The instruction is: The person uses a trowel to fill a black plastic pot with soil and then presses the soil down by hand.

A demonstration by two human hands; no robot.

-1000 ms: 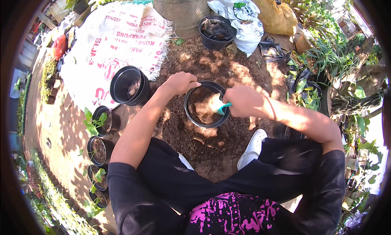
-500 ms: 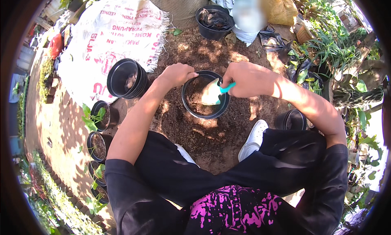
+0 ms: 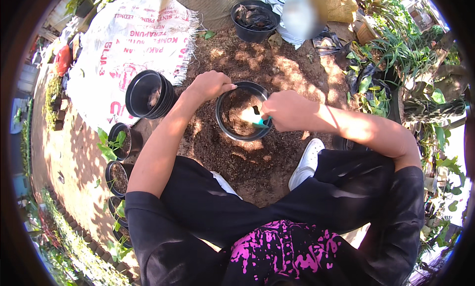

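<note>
A round black plant pot [image 3: 241, 137] stands on the soil in front of me, with dark soil inside. My left hand [image 3: 212, 85] grips its upper left rim, thumb bent over the edge. My right hand [image 3: 288, 110] is closed around a teal garden trowel [image 3: 261, 123] at the pot's right side. The trowel's tip points down into the pot; glare and shade make its blade hard to make out. Loose dark soil [image 3: 213, 152] surrounds the pot.
Stacked black pots [image 3: 143, 94] stand to the left, beside a white printed sack [image 3: 133, 43]. Several potted plants [image 3: 118, 178] line my left. A black tub [image 3: 255, 21] with dark contents sits at the far side. Leafy plants [image 3: 396, 53] grow on the right.
My right hand has moved slightly down and left, and the trowel has tilted lower into the pot. The left hand keeps its hold on the rim.
</note>
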